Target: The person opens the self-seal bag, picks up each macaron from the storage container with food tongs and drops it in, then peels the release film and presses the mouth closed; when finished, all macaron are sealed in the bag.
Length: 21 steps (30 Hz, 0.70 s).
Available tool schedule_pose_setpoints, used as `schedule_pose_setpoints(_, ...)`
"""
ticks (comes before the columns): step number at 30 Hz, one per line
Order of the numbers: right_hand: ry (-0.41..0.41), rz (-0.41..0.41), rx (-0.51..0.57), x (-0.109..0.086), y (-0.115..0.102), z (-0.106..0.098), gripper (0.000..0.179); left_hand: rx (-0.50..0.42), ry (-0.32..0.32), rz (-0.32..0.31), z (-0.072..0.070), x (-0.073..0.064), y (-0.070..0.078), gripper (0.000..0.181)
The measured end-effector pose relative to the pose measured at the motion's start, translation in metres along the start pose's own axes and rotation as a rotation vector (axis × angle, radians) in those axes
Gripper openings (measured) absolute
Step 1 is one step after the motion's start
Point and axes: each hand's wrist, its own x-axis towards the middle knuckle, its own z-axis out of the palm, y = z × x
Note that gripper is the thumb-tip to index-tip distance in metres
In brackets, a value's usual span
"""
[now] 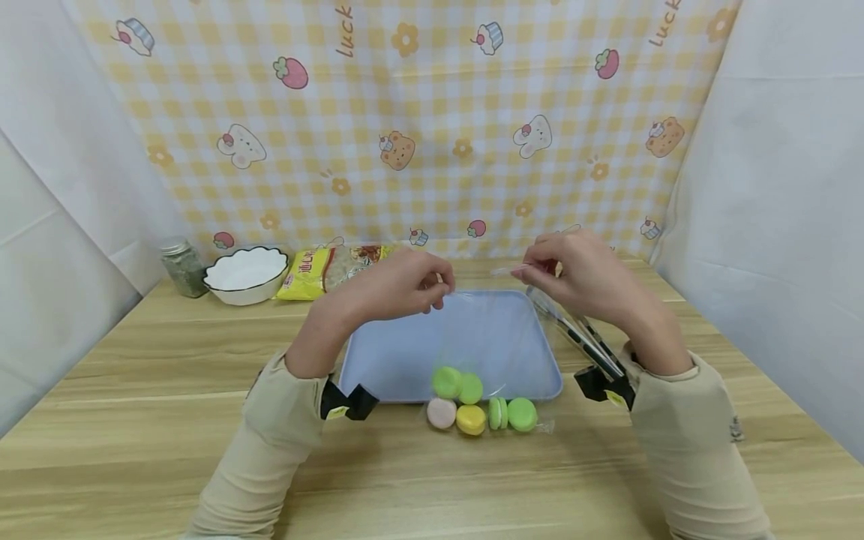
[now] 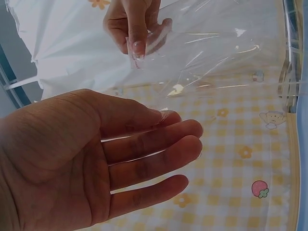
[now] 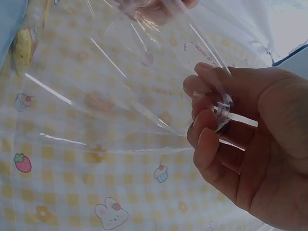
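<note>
A clear plastic bag [image 2: 216, 57] with faint printing is stretched between both hands. The left hand [image 1: 408, 285] pinches one upper corner between thumb and index finger, its other fingers held loosely apart. Opposite, the right hand [image 1: 577, 274] grips the other side, with film bunched at its fingertips. In the head view the bag hangs down over the blue tray [image 1: 391, 360]. Several macarons lie at its lower end: green ones [image 1: 523, 415], a yellow one [image 1: 471, 420] and a pale pink one [image 1: 442, 413]. Film shows around them, but its full outline is hard to make out.
Tongs [image 1: 583, 337] with dark-striped handles lie right of the tray, partly behind the right wrist. At the back left stand a lidded glass jar [image 1: 184, 268], a white scalloped bowl [image 1: 246, 274] and a yellow food packet [image 1: 307, 276]. A checked curtain [image 1: 432, 97] hangs behind the table.
</note>
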Motion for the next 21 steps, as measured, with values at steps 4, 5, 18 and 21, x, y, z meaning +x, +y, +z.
schedule_pose_setpoints(4, 0.024, -0.014, -0.004, 0.0003, -0.0011, -0.0002, 0.021, -0.016, -0.001, -0.003, -0.0008, -0.0001, -0.0008, 0.015)
schedule_pose_setpoints(5, 0.031, -0.018, -0.006, 0.0003, -0.0015, -0.0004, 0.02, -0.019, 0.0, -0.002, -0.0009, -0.0001, -0.0011, 0.015)
schedule_pose_setpoints(18, 0.096, -0.064, -0.042, -0.0028, -0.0078, -0.0063, 0.029, 0.018, 0.006, 0.003, 0.001, 0.0015, -0.0016, 0.014)
schedule_pose_setpoints(21, 0.108, -0.068, -0.032, -0.0033, -0.0099, -0.009, 0.029, 0.047, 0.003, 0.004, 0.0029, 0.0025, -0.0018, 0.013)
